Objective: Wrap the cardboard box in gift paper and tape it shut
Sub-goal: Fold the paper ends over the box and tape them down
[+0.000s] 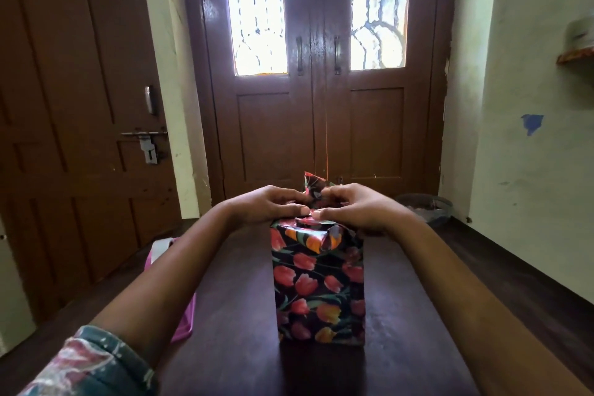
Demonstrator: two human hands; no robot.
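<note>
The cardboard box, upright on the table and sheathed in gift paper, is steadied from above as its top folds are pinched by left hand and right hand, presumably to be kept flat for taping.

1 head-worn wide-angle view faces forward and slightly down, near the wrapped box at lower centre, double doors at upper centre.
</note>
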